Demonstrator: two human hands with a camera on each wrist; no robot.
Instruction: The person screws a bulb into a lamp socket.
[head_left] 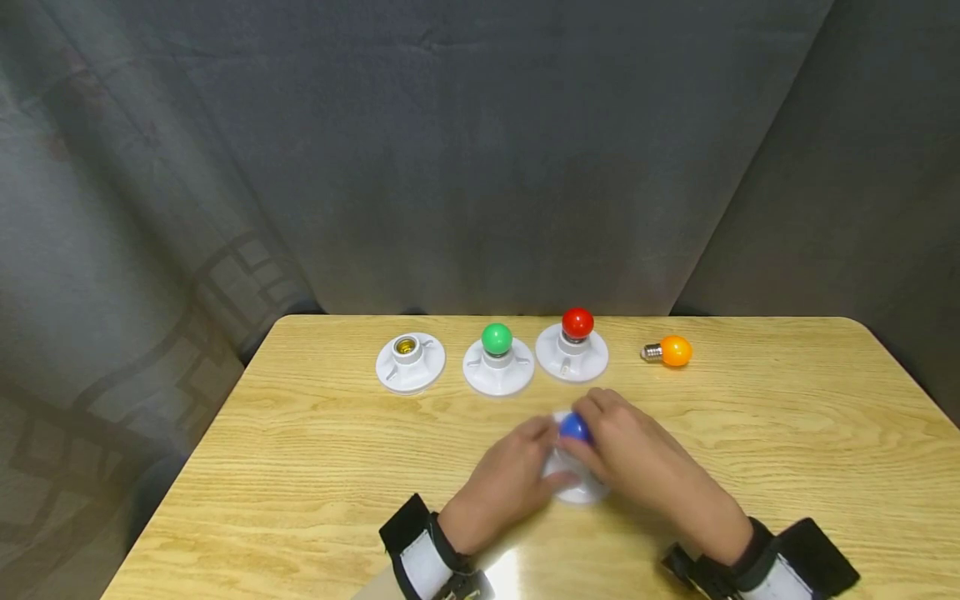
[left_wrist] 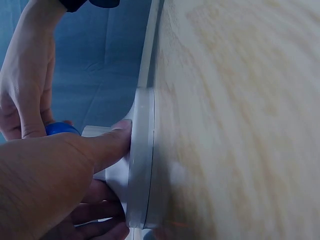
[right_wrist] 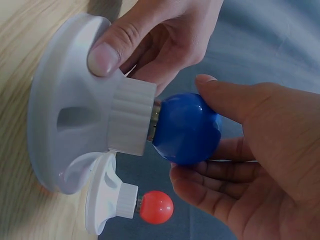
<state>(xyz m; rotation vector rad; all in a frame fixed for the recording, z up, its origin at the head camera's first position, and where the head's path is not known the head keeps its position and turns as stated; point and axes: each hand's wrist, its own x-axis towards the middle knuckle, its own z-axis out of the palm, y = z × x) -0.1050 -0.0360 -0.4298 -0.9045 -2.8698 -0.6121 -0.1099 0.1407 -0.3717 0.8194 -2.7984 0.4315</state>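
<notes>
A blue light bulb (right_wrist: 182, 130) stands in the neck of a white lamp holder (right_wrist: 131, 117), with a strip of its metal screw base showing above the rim. My right hand (head_left: 633, 446) grips the bulb's glass between thumb and fingers. On the holder's round base, my left hand (head_left: 510, 471) presses its thumb from one side while the fingers curl round the far side, as the left wrist view shows. The holder's base sits flat on the wooden table (left_wrist: 225, 125). In the head view both hands are slightly blurred and partly cover the holder.
Behind the hands stand a holder with a red bulb (head_left: 577, 323) and one with a green bulb (head_left: 497, 339). Left of them is a bulbless holder (head_left: 409, 375). An orange bulb (head_left: 677, 351) lies on its side at right. A grey curtain (head_left: 480, 167) hangs behind the table.
</notes>
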